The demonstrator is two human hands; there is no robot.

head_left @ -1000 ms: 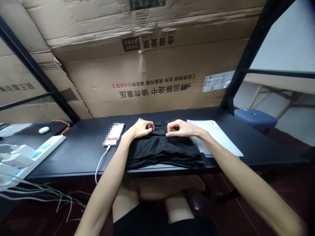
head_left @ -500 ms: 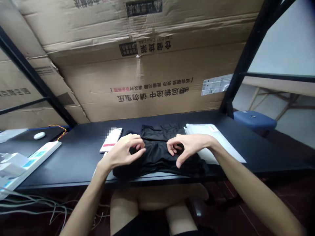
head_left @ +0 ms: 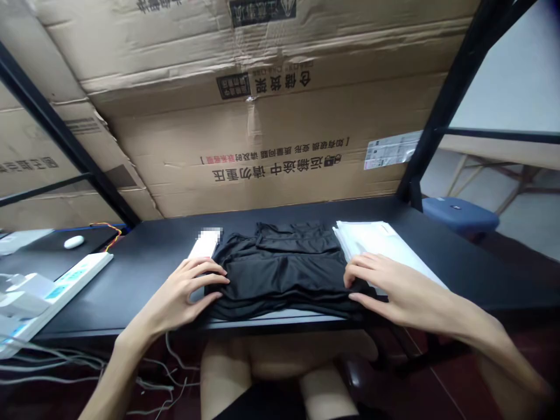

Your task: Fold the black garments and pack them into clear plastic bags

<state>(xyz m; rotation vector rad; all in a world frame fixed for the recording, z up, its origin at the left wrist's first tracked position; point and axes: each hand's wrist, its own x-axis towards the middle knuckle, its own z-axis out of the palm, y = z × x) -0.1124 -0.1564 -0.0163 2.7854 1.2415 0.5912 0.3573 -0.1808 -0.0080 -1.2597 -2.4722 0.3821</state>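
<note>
A black garment (head_left: 284, 274) lies folded on the dark desk, its layers bunched along the back and front. Whether it is a shirt or something else, I cannot tell. At its left edge is my left hand (head_left: 192, 287), fingers stretched and thumb apart, the fingertips touching or just beside the cloth. My right hand (head_left: 394, 289) sits at the right edge, curved with thumb and fingers apart, its fingertips against the fabric. Neither hand grips anything. Part of a pale sheet (head_left: 293, 314) shows beneath the garment's front edge.
White packets or papers (head_left: 389, 242) lie right of the garment, partly behind my right hand. A phone (head_left: 205, 244) is behind my left hand. A power strip (head_left: 65, 291) with plugs and cables runs along the left. Cardboard (head_left: 271, 128) stands behind the desk (head_left: 144, 262).
Both hands have moved outward from above the middle of the garment to its left and right edges. Their curled fingers have spread. The garment's middle is now uncovered.
</note>
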